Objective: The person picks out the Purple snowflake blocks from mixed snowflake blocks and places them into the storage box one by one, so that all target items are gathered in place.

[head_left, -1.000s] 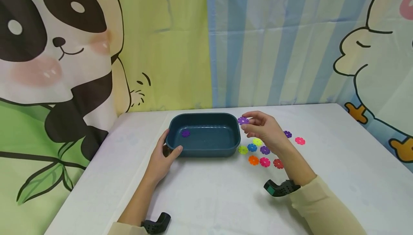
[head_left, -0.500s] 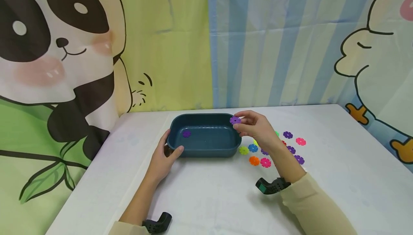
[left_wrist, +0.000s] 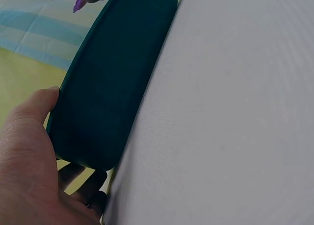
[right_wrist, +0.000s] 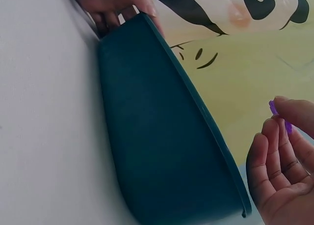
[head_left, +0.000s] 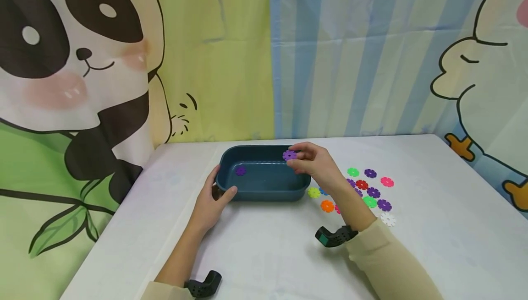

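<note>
A dark teal rectangular plastic basin (head_left: 264, 195) sits on the table, with one purple notched disc (head_left: 241, 171) lying inside it toward the left. My left hand (head_left: 209, 204) holds the basin's left end, its thumb at the rim and its fingers around the outside; the left wrist view shows this thumb (left_wrist: 41, 104) against the edge. Above the basin's right end, my right hand (head_left: 315, 165) pinches another purple disc (head_left: 289, 155) between thumb and fingers. That disc appears edge-on in the right wrist view, where the hand (right_wrist: 284, 161) is beside the basin's rim.
Several notched discs in mixed colours lie right of the basin, among them an orange disc (head_left: 327, 206), a pink disc (head_left: 387, 182) and a white disc (head_left: 388, 219). My right forearm hides some. A printed curtain (head_left: 231, 62) hangs behind the white-covered table (head_left: 264, 254).
My right hand has moved left with the purple disc, from beside the basin's right edge to over its right end. The left hand keeps its hold on the basin.
</note>
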`<state>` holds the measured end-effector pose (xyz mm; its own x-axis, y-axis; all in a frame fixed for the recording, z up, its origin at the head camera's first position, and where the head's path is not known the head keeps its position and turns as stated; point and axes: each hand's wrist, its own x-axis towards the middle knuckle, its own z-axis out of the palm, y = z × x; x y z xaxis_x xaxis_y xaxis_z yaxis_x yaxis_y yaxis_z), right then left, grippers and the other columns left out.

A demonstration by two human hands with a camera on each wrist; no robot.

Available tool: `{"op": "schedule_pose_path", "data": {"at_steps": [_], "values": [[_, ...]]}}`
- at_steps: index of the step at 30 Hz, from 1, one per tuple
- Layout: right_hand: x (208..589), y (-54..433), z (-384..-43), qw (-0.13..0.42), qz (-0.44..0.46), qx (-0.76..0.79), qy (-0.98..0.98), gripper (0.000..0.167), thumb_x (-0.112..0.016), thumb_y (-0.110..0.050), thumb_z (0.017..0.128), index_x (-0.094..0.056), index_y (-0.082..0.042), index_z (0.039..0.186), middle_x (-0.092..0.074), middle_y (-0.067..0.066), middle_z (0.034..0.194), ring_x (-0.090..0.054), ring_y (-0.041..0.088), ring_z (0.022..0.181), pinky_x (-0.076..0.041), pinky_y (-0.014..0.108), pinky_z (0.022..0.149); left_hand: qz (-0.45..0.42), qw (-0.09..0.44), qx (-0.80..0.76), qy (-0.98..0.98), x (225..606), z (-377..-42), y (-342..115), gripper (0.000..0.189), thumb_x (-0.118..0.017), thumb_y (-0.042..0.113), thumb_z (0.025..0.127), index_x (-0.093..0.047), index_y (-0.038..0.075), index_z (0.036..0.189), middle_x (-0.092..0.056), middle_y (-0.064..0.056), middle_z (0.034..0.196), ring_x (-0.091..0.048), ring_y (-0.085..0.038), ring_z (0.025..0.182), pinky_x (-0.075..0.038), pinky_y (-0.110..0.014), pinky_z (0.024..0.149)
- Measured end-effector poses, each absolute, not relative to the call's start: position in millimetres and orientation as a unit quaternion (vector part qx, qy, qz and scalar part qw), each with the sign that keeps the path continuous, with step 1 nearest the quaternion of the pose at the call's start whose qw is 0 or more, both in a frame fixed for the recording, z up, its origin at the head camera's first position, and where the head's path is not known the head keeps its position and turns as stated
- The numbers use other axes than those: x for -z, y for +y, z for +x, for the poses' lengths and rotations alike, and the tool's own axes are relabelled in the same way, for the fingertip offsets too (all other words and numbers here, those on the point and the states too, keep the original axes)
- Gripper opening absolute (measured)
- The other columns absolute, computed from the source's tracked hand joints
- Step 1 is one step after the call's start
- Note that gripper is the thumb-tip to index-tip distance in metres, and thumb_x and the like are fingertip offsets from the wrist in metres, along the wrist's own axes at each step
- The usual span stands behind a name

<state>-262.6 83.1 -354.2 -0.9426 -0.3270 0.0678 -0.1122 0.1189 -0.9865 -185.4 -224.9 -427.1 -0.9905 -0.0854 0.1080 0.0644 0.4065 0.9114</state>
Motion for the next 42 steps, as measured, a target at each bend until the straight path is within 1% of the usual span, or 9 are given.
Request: {"op": "schedule_pose_path", "data": {"at_steps": [10,16,17,19,24,28,33,39,42], "values": [[358,63,-265,0.080,-0.157,0.654,0.736,0.041,-0.077,-0.015,0.094,-0.064,-0.007,0.132,-0.064,0.002,0.094,-0.068,0.020,0.090,-0.061,0.027,0.080,0.003,0.069,0.549,-0.833,425,-184,-224,0.088,-0.071,0.045,0.097,-0.020,0.029,0.166,-0.038,-0.011,0.165,-0.048,-0.033,0.145,-0.038,-0.051,0.120],[360,54,-267,0.070,-0.160,0.657,0.733,0.039,-0.078,-0.015,0.093,-0.066,-0.008,0.129,-0.064,0.003,0.094,-0.068,0.040,0.101,-0.061,0.028,0.079,0.002,0.074,0.550,-0.832,425,-183,-223,0.087,-0.071,0.044,0.097,-0.020,0.027,0.166,-0.039,-0.012,0.164,-0.049,-0.033,0.143,-0.039,-0.051,0.120],[360,53,-268,0.068,-0.162,0.655,0.735,0.039,-0.077,-0.015,0.094,-0.066,-0.007,0.130,-0.065,0.003,0.094,-0.067,0.041,0.101,-0.061,0.028,0.079,0.002,0.076,0.549,-0.832,425,-183,-222,0.087,-0.071,0.044,0.097,-0.021,0.027,0.166,-0.040,-0.013,0.164,-0.050,-0.033,0.142,-0.039,-0.051,0.120],[361,51,-268,0.065,-0.162,0.653,0.737,0.038,-0.077,-0.015,0.094,-0.065,-0.007,0.129,-0.065,0.004,0.093,-0.068,0.040,0.099,-0.061,0.028,0.079,0.002,0.079,0.548,-0.833,425,-183,-222,0.087,-0.072,0.043,0.097,-0.022,0.026,0.166,-0.040,-0.013,0.163,-0.051,-0.033,0.142,-0.039,-0.051,0.120],[363,48,-269,0.055,-0.154,0.647,0.745,0.036,-0.077,-0.014,0.094,-0.066,-0.008,0.128,-0.065,0.004,0.091,-0.069,0.027,0.087,-0.061,0.027,0.079,0.006,0.087,0.540,-0.837,425,-183,-222,0.086,-0.072,0.043,0.097,-0.025,0.025,0.165,-0.044,-0.014,0.161,-0.053,-0.033,0.140,-0.040,-0.050,0.119],[364,46,-271,0.050,-0.154,0.650,0.743,0.037,-0.077,-0.013,0.094,-0.065,-0.008,0.128,-0.067,0.004,0.091,-0.069,0.029,0.088,-0.061,0.027,0.079,0.009,0.095,0.536,-0.839,425,-183,-224,0.085,-0.073,0.043,0.096,-0.026,0.024,0.165,-0.046,-0.015,0.159,-0.054,-0.034,0.138,-0.041,-0.052,0.118],[365,40,-274,0.051,-0.160,0.652,0.739,0.037,-0.077,-0.013,0.094,-0.065,-0.006,0.129,-0.067,0.003,0.088,-0.069,0.035,0.089,-0.060,0.027,0.080,0.008,0.100,0.530,-0.842,426,-182,-226,0.085,-0.073,0.041,0.096,-0.027,0.023,0.165,-0.044,-0.013,0.160,-0.057,-0.033,0.134,-0.043,-0.051,0.115],[369,31,-275,0.052,-0.152,0.656,0.737,0.037,-0.077,-0.012,0.094,-0.065,-0.006,0.129,-0.070,0.005,0.092,-0.068,0.043,0.098,-0.061,0.027,0.080,0.006,0.098,0.533,-0.841,427,-182,-224,0.085,-0.074,0.041,0.096,-0.027,0.022,0.165,-0.042,-0.014,0.161,-0.057,-0.035,0.134,-0.044,-0.051,0.116],[369,26,-275,0.055,-0.158,0.661,0.731,0.038,-0.076,-0.012,0.094,-0.064,-0.004,0.130,-0.072,0.007,0.096,-0.070,0.040,0.097,-0.061,0.028,0.080,0.005,0.101,0.531,-0.841,426,-182,-224,0.085,-0.074,0.041,0.096,-0.027,0.022,0.165,-0.042,-0.015,0.160,-0.057,-0.036,0.135,-0.042,-0.052,0.117]]}}
